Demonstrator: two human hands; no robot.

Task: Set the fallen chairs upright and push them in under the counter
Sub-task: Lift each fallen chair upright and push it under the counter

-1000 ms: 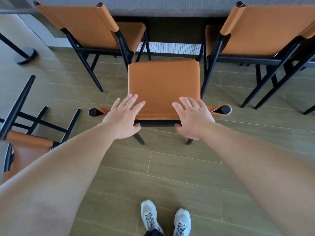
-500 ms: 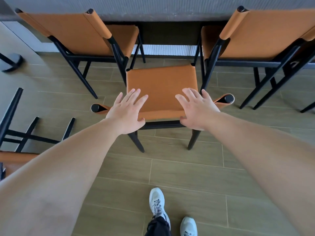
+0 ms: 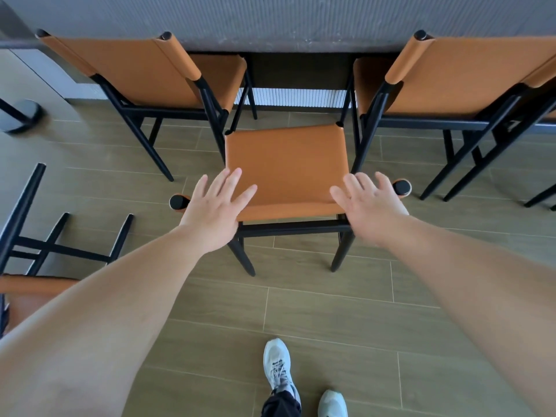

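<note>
- Nearest: two pale sneakers (image 3: 278,368) on the wood-look plank floor (image 3: 346,314), dark trouser hem above one. No brand or writing legible anywhere.
- Both bare forearms reach fwd over the floor.
- Left hand (image 3: 215,206): fingers straight and spread, palm pressed on the backrest top of the centre chair (image 3: 285,167), near its left end cap.
- Right hand (image 3: 368,203): fingers straight and spread too, pressed on the same backrest top, just beside the right end cap. Neither hand wraps round anything.
- Centre chair: upright on its four legs, tan-orange leather seat + backrest, black metal frame, round black caps at backrest ends. Stands between two neighbours, seat front not yet under the bench (image 3: 301,34).
- Fallen chair (image 3: 33,236) at far left: on its side on the floor, black legs sticking out, orange part at frame edge, well apart from the centre one.
- Left upright chair (image 3: 135,70) and right upright chair (image 3: 457,73): same model, seats tucked under the bench.
- Farthest: grey bench top w/ dark edge, ribbed pale panel below; a round black base (image 3: 21,115) at left.
</note>
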